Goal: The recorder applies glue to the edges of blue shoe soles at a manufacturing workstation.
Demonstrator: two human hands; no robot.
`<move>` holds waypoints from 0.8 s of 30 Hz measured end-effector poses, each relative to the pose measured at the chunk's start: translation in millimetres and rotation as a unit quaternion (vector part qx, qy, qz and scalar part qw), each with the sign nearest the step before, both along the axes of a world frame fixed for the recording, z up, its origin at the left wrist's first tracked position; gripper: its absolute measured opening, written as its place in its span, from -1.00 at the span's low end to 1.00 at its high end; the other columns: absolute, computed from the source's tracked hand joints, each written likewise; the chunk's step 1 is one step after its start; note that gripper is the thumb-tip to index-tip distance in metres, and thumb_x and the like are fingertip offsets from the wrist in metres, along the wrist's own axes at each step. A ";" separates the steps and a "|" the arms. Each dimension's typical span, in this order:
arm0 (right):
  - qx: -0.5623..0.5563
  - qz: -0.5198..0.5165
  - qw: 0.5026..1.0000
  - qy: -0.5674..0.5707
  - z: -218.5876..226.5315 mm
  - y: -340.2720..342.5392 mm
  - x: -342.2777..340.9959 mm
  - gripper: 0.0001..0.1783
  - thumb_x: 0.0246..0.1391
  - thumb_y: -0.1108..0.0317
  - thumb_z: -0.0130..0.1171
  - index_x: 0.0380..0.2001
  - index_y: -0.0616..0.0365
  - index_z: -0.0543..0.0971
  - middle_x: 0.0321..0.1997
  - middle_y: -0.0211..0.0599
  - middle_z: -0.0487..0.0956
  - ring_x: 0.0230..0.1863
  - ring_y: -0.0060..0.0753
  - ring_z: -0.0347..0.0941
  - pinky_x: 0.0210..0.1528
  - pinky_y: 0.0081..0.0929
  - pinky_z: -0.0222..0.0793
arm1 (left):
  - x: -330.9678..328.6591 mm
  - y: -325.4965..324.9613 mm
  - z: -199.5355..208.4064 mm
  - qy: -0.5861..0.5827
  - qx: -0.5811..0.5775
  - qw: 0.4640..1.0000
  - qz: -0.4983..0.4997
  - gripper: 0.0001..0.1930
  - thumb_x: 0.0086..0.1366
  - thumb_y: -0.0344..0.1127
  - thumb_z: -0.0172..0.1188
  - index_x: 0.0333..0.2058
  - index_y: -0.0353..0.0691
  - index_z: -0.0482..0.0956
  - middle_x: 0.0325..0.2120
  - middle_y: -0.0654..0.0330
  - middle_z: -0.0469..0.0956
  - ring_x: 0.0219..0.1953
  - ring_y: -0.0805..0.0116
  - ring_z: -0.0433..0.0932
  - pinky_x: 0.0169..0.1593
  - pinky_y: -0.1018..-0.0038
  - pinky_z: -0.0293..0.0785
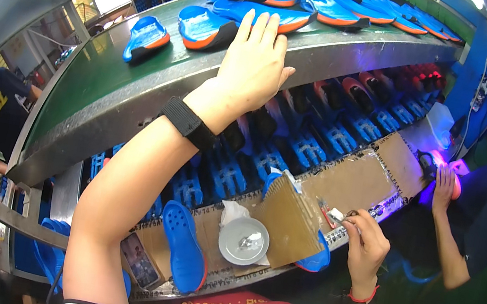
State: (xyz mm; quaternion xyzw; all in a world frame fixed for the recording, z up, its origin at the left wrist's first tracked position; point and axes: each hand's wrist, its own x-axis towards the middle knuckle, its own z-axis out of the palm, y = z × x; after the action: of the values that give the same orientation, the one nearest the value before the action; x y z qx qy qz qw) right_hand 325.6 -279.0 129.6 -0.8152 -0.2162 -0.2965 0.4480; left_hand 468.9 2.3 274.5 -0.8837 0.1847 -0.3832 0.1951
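Note:
My left hand (250, 68) reaches over the metal edge of the upper conveyor, fingers stretched out and holding nothing visible. Its fingertips lie at a blue and orange shoe sole (290, 18); whether they touch it I cannot tell. Another blue sole with an orange and black rim (204, 26) sits just left of them. In my right hand (366, 239) a thin stick with a white tip (336, 215) is pinched, above the cardboard-covered shelf (348, 183). Between my arms stands a white bowl (243, 241) with a little whitish stuff inside. A blue perforated sole (183, 249) lies left of it.
A piece of brown cardboard (283, 221) leans beside the bowl, with a blue sole (315, 256) partly behind it. A phone (139, 261) lies at the near left. Blue shoe parts (309, 150) line the lower rack. A co-worker's hand (444, 187) works at the right.

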 end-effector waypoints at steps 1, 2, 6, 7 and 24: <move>0.000 -0.002 1.000 0.000 0.2 0.7 -2.3 -0.88 -0.06 0.61 0.30 -0.40 0.29 0.59 -0.34 -0.17 0.60 -0.55 -0.39 0.48 -0.54 -0.56 0.35 | -4.0 -0.7 3.3 -0.002 -0.002 1.000 -0.027 -0.47 0.24 -0.10 0.21 0.03 -0.41 0.41 0.18 -0.15 0.31 0.31 -0.05 0.16 0.38 0.00 -0.06; -0.001 -0.001 1.000 0.003 0.1 1.4 -4.5 -0.88 -0.06 0.61 0.30 -0.40 0.29 0.59 -0.34 -0.17 0.60 -0.55 -0.39 0.48 -0.54 -0.56 0.35 | -11.6 0.2 5.4 0.001 -0.004 1.000 -0.026 -0.47 0.24 -0.10 0.21 0.03 -0.41 0.41 0.18 -0.15 0.31 0.31 -0.05 0.16 0.38 0.00 -0.06; -0.001 0.005 1.000 -0.008 2.2 1.9 -16.3 -0.87 -0.07 0.62 0.30 -0.39 0.29 0.59 -0.34 -0.16 0.60 -0.55 -0.39 0.48 -0.53 -0.55 0.35 | -59.9 -0.9 16.4 -0.014 -0.033 0.983 -0.183 -0.48 0.05 -0.34 0.34 0.00 -0.31 0.43 0.07 -0.02 0.39 0.19 -0.03 0.28 0.32 0.10 0.12; -0.003 0.004 1.000 -0.011 2.9 0.4 -21.6 -0.87 -0.07 0.62 0.31 -0.39 0.30 0.59 -0.34 -0.16 0.60 -0.55 -0.39 0.48 -0.53 -0.56 0.35 | -75.9 -0.1 14.7 -0.018 -0.072 0.977 -0.199 -0.50 0.04 -0.36 0.33 -0.03 -0.32 0.42 0.00 0.00 0.42 0.12 -0.01 0.32 0.25 0.15 0.20; -0.052 0.141 0.988 -0.022 -6.4 75.3 -42.0 -0.86 -0.07 0.66 0.29 -0.37 0.34 0.58 -0.29 -0.09 0.62 -0.46 -0.32 0.53 -0.42 -0.55 0.42 | -392.4 35.1 -230.4 0.295 -0.667 0.635 0.252 -0.45 0.21 -0.38 0.29 0.09 -0.36 0.23 -0.06 -0.04 0.32 -0.16 0.22 0.59 -0.20 0.38 0.57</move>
State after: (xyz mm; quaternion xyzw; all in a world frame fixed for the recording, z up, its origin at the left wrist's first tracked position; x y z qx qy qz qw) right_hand 283.5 -203.7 123.1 -0.7922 -0.3533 -0.2366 0.4378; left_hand 76.5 37.3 44.0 -0.8515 -0.3038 -0.0565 -0.4236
